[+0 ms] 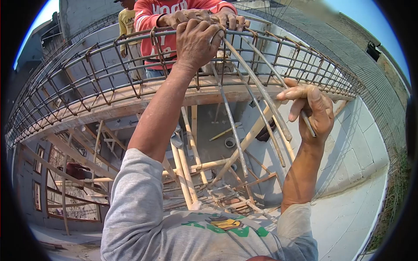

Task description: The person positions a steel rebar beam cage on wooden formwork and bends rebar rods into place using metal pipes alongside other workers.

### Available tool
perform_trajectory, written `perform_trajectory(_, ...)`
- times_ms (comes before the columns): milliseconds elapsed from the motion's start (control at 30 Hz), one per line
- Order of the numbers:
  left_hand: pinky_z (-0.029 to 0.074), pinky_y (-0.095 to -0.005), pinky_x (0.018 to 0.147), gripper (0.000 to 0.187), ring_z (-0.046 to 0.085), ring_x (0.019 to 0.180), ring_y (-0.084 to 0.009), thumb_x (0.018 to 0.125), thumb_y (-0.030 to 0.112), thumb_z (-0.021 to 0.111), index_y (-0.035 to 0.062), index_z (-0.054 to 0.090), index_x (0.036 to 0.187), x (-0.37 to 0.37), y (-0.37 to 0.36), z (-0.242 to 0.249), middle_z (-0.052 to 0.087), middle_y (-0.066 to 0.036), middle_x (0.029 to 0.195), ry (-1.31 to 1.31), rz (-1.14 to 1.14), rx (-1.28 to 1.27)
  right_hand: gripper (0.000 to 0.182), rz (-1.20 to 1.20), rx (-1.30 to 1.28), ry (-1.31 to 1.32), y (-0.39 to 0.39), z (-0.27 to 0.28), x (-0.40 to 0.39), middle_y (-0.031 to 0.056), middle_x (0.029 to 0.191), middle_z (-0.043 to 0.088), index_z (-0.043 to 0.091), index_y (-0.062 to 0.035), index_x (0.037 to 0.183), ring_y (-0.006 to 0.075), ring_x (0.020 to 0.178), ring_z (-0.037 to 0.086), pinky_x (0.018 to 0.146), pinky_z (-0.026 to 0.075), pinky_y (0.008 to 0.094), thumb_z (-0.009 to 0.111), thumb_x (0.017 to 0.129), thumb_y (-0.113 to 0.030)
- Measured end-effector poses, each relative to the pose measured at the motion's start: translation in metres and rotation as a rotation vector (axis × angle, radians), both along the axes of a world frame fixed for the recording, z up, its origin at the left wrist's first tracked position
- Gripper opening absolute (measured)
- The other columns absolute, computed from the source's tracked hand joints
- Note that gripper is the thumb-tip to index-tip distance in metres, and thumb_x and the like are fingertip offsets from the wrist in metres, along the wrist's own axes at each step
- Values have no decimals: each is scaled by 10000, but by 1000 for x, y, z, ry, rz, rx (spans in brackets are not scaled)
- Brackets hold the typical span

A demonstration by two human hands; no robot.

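My left hand [197, 43] is closed over the top steel bars of a long rebar cage [109, 65], close to a co-worker's hands. On the right, my right hand [311, 106] is raised with curled fingers around a thin steel rod [272, 67] that slants down from the cage. A thicker rod [248, 69] runs beside it and passes near my fingertips. More loose rods [228, 115] stick out from the cage toward me, their ends hanging free. Where my left fingers meet the bars, the far side is hidden.
A co-worker in a red top [152, 15] stands beyond the cage, and a person in yellow [127, 21] stands behind. Beneath the cage runs a wooden formwork board [117, 106]. Poles [185, 174] and scattered lumber lie far below, with a bucket [230, 142]. A pale block wall [348, 148] rises right.
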State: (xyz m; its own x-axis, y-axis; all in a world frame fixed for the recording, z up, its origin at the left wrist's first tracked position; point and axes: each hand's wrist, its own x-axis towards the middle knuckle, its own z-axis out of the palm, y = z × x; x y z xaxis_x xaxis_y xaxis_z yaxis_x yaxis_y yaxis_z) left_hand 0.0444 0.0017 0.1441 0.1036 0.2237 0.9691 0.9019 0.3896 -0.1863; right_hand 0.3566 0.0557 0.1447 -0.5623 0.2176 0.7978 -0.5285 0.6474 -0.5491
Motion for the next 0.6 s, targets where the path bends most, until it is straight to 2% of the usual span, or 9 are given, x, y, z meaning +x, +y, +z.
perform_trajectory(33, 341, -390, 884, 219, 543, 963, -162, 906, 381, 596, 225, 694, 1024, -2, 2, -1, 624, 58, 945, 6, -9, 8, 519, 8, -22, 22, -3, -5, -1, 156, 692, 669, 693, 49, 872, 172, 682, 614, 1058, 366, 438, 393, 1018, -348)
perform_trajectory(133, 349, -397, 916, 200, 547, 1011, -163, 873, 333, 635, 227, 696, 1032, -2, 3, -1, 634, 46, 978, -7, -69, 19, 527, 72, -37, 125, 0, -21, -8, 135, 644, 643, 684, 56, 846, 176, 684, 603, 1086, 325, 454, 380, 1023, -337)
perform_trajectory(200, 346, -399, 931, 207, 540, 1039, -159, 814, 277, 662, 215, 700, 1008, 2, -3, -1, 629, 34, 992, 0, -83, 30, 496, 132, -89, 135, 7, -23, -8, 76, 536, 524, 660, 46, 868, 205, 722, 591, 1120, 273, 477, 362, 1028, -317)
perform_trajectory(267, 346, -404, 957, 334, 528, 1081, -183, 678, 243, 709, 208, 701, 1011, 1, -2, -2, 629, 7, 1019, -12, -57, 7, 447, 173, -66, 140, 22, -30, -6, 133, 747, 574, 613, 33, 880, 237, 870, 585, 1144, 250, 491, 321, 1027, -271)
perform_trajectory(300, 344, -407, 973, 359, 524, 1096, -187, 660, 261, 716, 201, 705, 1013, 1, -3, -1, 638, 7, 1033, -22, -69, -38, 363, 212, -45, 148, 32, -35, -4, 134, 783, 590, 596, 22, 948, 240, 914, 593, 1156, 231, 525, 346, 1022, -231)
perform_trajectory(367, 324, -416, 1004, 379, 525, 1129, -194, 700, 337, 679, 206, 718, 1053, 1, -2, 1, 659, -13, 1072, -94, -109, -94, 289, 241, -18, 127, 36, -35, -6, 135, 845, 615, 586, 13, 1016, 247, 992, 599, 1167, 216, 553, 386, 1014, -196)
perform_trajectory(467, 303, -428, 1027, 373, 531, 1134, -206, 744, 399, 637, 198, 738, 1042, 4, -1, 8, 673, -31, 1077, -237, -153, -168, 280, 187, 2, 9, 36, -29, 5, 140, 937, 640, 612, 17, 1015, 255, 1074, 596, 1158, 245, 527, 454, 994, -213)
perform_trajectory(533, 275, -442, 1055, 396, 548, 1116, -250, 810, 463, 580, 159, 756, 992, 12, -7, 14, 674, -85, 1077, -298, -211, -126, 269, 52, 22, -130, 39, -14, 19, 148, 1016, 656, 635, 18, 1013, 254, 1099, 594, 1142, 289, 501, 531, 962, -225)
perform_trajectory(600, 311, -437, 1029, 345, 584, 1061, -259, 843, 408, 588, 141, 757, 982, 15, -12, 20, 684, -111, 1021, -356, -400, -26, 283, -10, -24, -299, 21, 4, 26, 179, 1073, 660, 652, 18, 1035, 242, 1046, 622, 1068, 386, 444, 639, 894, -228)
